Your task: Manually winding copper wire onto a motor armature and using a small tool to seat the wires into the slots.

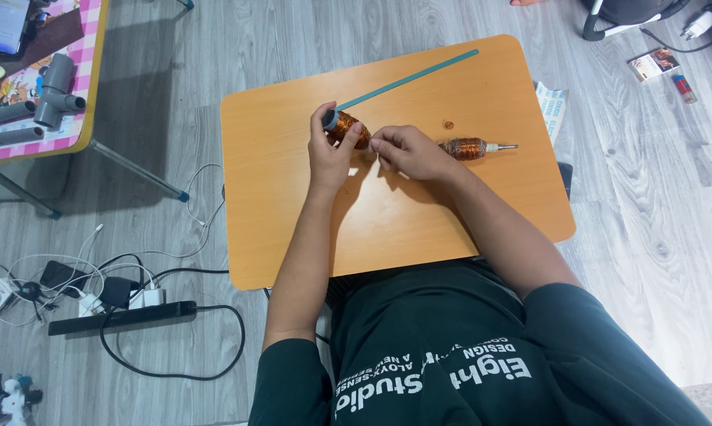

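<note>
Dark green shirt nearest the lens, both forearms reaching out over small orange table (293,237).

Left hand (329,154) clasps copper-wound armature (346,128) with grey end cap, held just above tabletop. Right hand (407,151) pinches at coil's right side, fingertips closed; looks like fine wire being worked, though none is visible. Next move likely needs steady grip and a slow pull. Second copper armature (470,147) with bare shaft lies right of right hand. Teal strip (411,77) lies beyond hands. White printed packet (551,110) hangs past table's right edge; small card box (653,62) and red lighter (684,88) on floor farther right.
</note>
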